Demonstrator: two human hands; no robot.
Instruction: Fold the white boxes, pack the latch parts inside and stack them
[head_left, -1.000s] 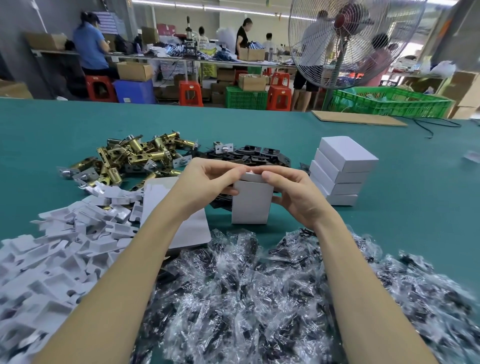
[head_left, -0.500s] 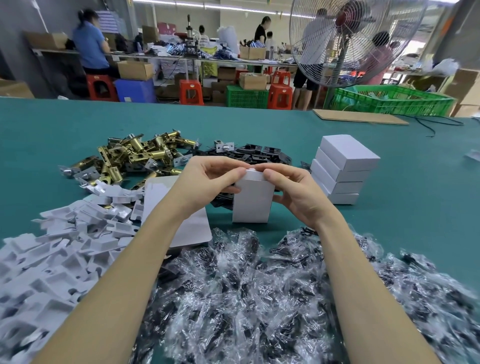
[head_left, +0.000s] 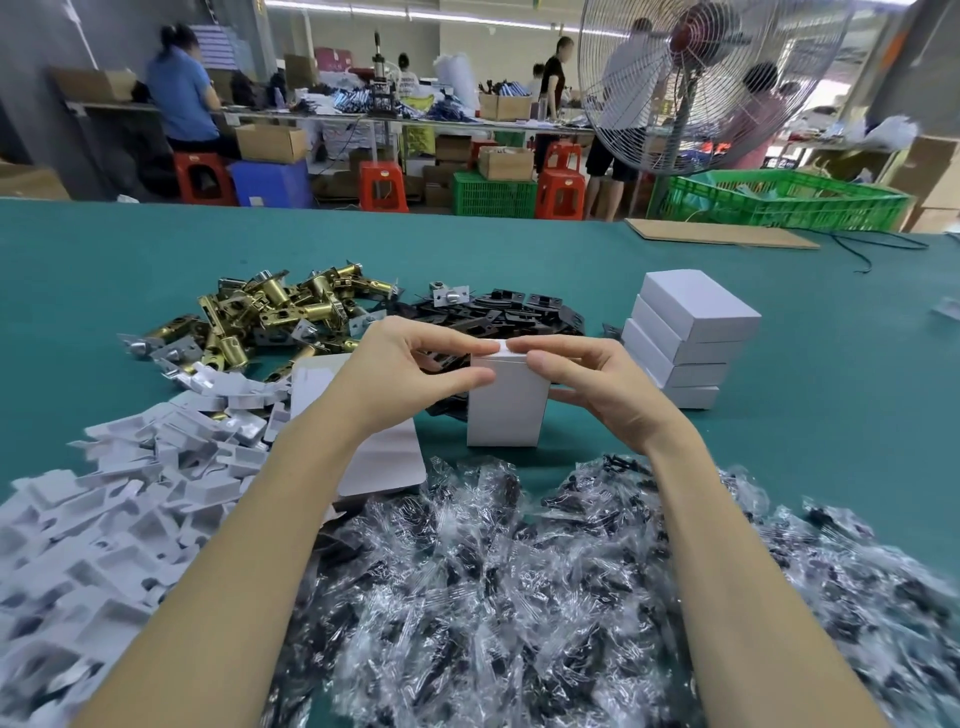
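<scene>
Box (head_left: 508, 404) upright, between left hand (head_left: 402, 366) – right hand (head_left: 597, 382)

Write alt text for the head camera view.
Two hands, left and right, pinch shut the top flap of an upright white box on a green table. Stacked boxes sit right; brass latches lie behind.
</scene>
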